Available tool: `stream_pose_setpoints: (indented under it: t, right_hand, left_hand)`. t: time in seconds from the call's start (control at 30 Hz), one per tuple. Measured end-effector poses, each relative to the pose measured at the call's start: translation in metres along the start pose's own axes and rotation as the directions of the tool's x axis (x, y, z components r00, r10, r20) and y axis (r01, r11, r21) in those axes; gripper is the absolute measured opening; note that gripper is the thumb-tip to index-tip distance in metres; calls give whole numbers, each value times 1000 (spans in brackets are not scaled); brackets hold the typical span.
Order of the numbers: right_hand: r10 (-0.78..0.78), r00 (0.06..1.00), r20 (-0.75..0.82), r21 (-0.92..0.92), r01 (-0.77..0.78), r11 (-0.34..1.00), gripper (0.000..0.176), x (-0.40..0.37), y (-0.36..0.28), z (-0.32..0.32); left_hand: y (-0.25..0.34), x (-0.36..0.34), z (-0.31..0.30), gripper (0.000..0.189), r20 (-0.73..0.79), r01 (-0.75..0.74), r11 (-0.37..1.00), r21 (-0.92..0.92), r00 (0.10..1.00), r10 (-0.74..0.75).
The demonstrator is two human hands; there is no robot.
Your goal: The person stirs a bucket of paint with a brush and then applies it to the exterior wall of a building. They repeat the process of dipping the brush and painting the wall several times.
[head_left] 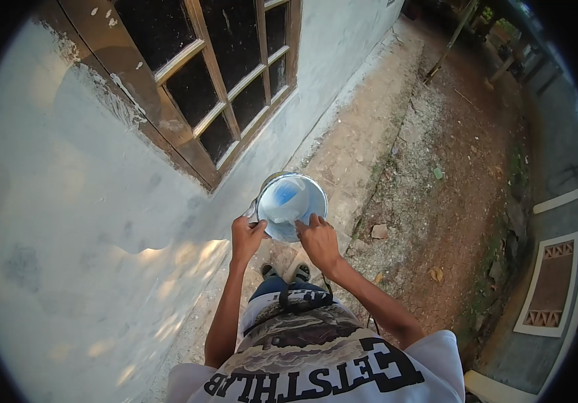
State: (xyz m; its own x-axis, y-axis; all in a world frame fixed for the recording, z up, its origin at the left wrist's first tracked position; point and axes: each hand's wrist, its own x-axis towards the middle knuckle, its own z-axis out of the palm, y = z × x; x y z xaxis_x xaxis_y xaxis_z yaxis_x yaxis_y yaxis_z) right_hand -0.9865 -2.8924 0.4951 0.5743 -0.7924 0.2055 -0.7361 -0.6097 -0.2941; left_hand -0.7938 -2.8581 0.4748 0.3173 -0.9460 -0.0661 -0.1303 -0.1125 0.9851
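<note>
Left hand: our left hand [245,236] is nearly closed, its fingers curled over the near-left edge of the round pail [290,201], gripping the rim.
Right hand: our right hand [317,238] is bent at the knuckles, fingertips pressed on the near-right rim of the same pail. We cannot tell where the thumb lies, as the back of the hand hides it.
Pail: we hold it out in front of us at about waist height, between both hands, above the ground and close beside the wall [67,235]. Its mouth tips slightly towards us, and the inside looks pale, whitish-blue.
Count of hands: two, both ours, both on the pail.
Count of pails: one.
Feet: two, in dark sandals [269,271], directly below the pail on the concrete strip [363,127].
Window: one, with a brown wooden frame [222,80] and several dark panes, set in the wall up and left of the pail.
Stone: one pale lump [379,232] on the dirt, just right of our right hand.
Doormat: one, patterned [550,285], well apart on the far right.
Shirt: one printed T-shirt [322,363] at the bottom edge.
</note>
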Motion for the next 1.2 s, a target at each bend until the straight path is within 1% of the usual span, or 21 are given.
stream_pose_setpoints:
  t: [0.03,0.17,0.2,0.23,0.27,0.3,0.37,0.43,0.47,0.53,0.6,0.67,0.73,0.8,0.87,0.9,0.93,0.97,1.0,1.07,1.2]
  right_hand:
    - [17,1000,11,8,-17,1000,28,5,1,-9]
    - [62,996,-63,-35,-64,997,29,24,-5,-28]
    - [58,996,-70,-44,-62,997,29,29,-6,-28]
    - [96,988,-125,-60,-104,993,30,34,-9,-23]
    - [133,975,-178,-69,-147,987,31,39,-13,-17]
    - [131,974,-183,-69,-146,987,31,44,-16,-11]
    - [152,952,-265,-57,-173,983,35,50,-21,-1]
    - [162,947,-276,-65,-187,980,34,58,-30,0]
    - [177,943,-281,-67,-204,977,33,60,-36,1]
    - [167,942,-291,-103,-205,973,31,64,-51,-1]
    - [154,940,-305,-137,-203,969,29,71,-61,1]
    - [183,921,-345,-111,-234,966,26,77,-65,3]
    - [181,906,-382,-80,-227,971,27,86,-64,1]
    - [225,880,-419,-18,-256,967,28,93,-60,1]
    - [216,888,-405,-1,-236,972,27,100,-50,8]
    - [180,911,-372,14,-188,982,27,104,-44,10]
    - [140,930,-341,32,-138,990,26,108,-37,12]
    - [53,918,-392,-20,-66,998,25,111,-30,12]
    - [47,919,-391,-19,-59,998,25,112,-22,12]
    - [-12,970,-245,89,34,995,25,116,-2,8]
    - [-92,982,-166,96,109,989,25,122,39,-9]
  left_hand:
    - [2,0,-5,11,-1,8,1000,-20,1000,-8]
    - [5,3,-21,11,6,-46,999,-18,999,46]
    - [16,3,-24,11,5,-10,1000,-27,1000,10]
    - [22,3,-27,11,4,26,999,-33,1000,-26]
    - [22,4,-29,11,4,20,999,-33,1000,-20]
    - [22,6,-30,12,-6,-8,997,-74,1000,7]
    - [19,8,-37,12,-14,-38,992,-119,999,36]
    - [19,14,-47,12,4,-37,999,9,999,37]
    - [20,16,-51,12,10,-38,999,5,999,38]
    - [33,18,-56,17,14,-99,989,-110,995,101]
    - [39,23,-59,21,15,-119,983,-142,992,122]
    - [33,29,-60,24,33,-109,992,62,994,107]
    - [31,32,-57,22,-2,-87,995,41,996,87]
    - [29,37,-52,21,-43,-61,998,24,997,62]
    - [27,41,-43,22,-49,-101,995,-21,994,100]
    - [17,47,-38,22,-54,-95,995,-22,994,94]
    - [3,57,-34,26,-102,-128,991,34,986,131]
    - [-9,66,-29,31,-149,-159,983,92,974,172]
    - [-3,68,-22,31,-156,-158,983,93,973,171]
    - [10,76,-7,32,-192,-183,979,87,961,197]
    - [13,99,21,32,-258,-151,984,91,951,170]
